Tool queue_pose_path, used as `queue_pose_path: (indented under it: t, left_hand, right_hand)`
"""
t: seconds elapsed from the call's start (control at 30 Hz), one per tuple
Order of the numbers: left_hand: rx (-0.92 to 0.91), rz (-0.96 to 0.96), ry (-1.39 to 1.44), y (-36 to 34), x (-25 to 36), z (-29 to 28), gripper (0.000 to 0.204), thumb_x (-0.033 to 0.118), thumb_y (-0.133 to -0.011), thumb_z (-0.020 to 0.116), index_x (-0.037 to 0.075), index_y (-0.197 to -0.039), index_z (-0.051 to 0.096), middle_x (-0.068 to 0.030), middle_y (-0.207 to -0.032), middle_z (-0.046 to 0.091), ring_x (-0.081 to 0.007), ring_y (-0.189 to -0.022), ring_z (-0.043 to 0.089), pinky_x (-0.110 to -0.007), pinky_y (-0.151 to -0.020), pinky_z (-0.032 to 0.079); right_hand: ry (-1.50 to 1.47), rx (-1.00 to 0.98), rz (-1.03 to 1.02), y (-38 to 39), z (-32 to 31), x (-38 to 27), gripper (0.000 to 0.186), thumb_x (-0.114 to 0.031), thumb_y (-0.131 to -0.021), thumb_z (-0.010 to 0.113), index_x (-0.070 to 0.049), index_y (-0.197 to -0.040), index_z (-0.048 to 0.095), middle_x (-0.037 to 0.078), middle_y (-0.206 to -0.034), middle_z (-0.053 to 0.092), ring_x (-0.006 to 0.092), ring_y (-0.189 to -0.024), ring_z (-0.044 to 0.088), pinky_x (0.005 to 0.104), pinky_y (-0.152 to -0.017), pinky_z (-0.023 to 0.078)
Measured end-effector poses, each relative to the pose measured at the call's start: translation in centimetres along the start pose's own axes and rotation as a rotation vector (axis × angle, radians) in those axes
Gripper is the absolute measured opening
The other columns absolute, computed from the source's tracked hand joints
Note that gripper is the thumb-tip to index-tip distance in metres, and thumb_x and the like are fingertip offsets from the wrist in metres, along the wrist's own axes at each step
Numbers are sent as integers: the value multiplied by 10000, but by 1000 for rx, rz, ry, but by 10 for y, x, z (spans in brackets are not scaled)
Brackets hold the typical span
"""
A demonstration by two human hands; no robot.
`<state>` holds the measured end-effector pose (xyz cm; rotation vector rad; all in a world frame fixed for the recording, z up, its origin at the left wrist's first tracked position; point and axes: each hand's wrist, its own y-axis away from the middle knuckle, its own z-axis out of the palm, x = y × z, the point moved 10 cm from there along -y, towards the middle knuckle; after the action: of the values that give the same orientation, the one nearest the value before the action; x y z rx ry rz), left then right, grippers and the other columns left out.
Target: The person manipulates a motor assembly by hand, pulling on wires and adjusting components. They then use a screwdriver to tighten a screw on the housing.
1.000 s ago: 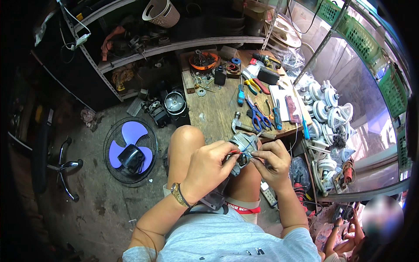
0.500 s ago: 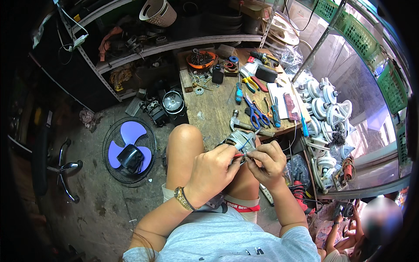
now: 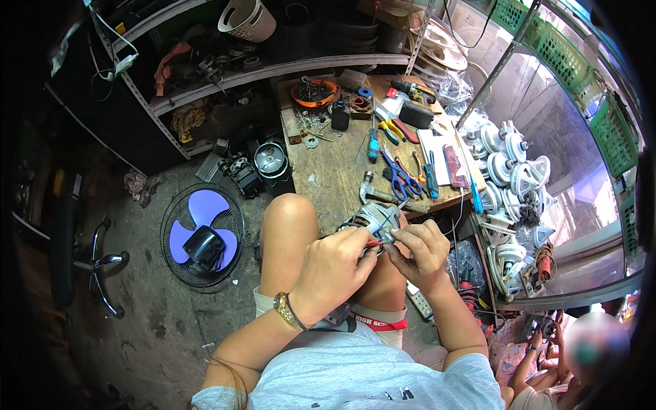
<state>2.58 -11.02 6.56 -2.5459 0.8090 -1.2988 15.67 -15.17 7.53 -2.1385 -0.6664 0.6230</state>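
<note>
A grey metal motor point(image 3: 376, 217) with thin wires rests at my right thigh, just beyond my fingertips. My left hand point(image 3: 337, 261) is closed in a pinch on a red wire point(image 3: 372, 243) near the motor. Close beside it, my right hand point(image 3: 422, 251) also has thumb and forefinger pinched together at the wire ends. The exact strand between those right fingertips is too small to make out. A blue strand point(image 3: 387, 223) crosses the motor's front.
The wooden workbench point(image 3: 321, 178) ahead carries a hammer point(image 3: 369, 188), blue-handled scissors point(image 3: 403, 179), pliers point(image 3: 391, 132) and a drill point(image 3: 413, 90). A purple-bladed fan point(image 3: 205, 236) lies on the floor at left. White fan parts point(image 3: 509, 164) pile up at right. Another person point(image 3: 547, 369) sits lower right.
My right hand and forearm have shifted slightly, and more of the power strip beside my leg shows. My left hand keeps nearly the same pinch. The other person's hands have moved a little.
</note>
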Motion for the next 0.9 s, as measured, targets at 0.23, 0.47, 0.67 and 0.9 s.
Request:
queue_pose_path:
  t: [0.23, 0.47, 0.67, 0.9]
  left_hand:
    - [-1, -13, -3, 0, 0, 1, 83, 88, -792, 693, 30, -841, 659, -123, -768, 659, -295, -679, 659, -380, -581, 500]
    - [10, -10, 2, 1, -1, 1, 80, 90, -790, 692, 38, -842, 661, -120, -775, 666, -293, -680, 661, -381, -583, 504]
    - [16, -9, -54, 2, 3, 3, 82, 97, -785, 693, 44, -836, 658, -119, -764, 655, -303, -678, 654, -393, -583, 502]
    - [-4, -18, 34, 7, 4, 3, 94, 114, -817, 693, 24, -832, 669, -138, -758, 655, -316, -675, 652, -401, -585, 494]
  right_hand:
    - [-46, -55, 7, 1, 4, 4, 265, -16, -662, 799, -59, -890, 670, 73, -808, 632, 229, -656, 559, 323, -544, 426]
    - [-293, -21, 304, 11, 13, 23, 175, 18, -696, 778, -26, -828, 673, 85, -767, 651, 217, -661, 581, 312, -557, 426]
    - [-174, -19, 221, 9, 8, 11, 152, 21, -692, 765, -18, -789, 656, 95, -767, 659, 229, -662, 594, 312, -570, 440]
    - [-276, -112, 406, 16, 17, 12, 68, 7, -742, 715, -6, -790, 669, 93, -696, 652, 184, -595, 613, 301, -545, 460]
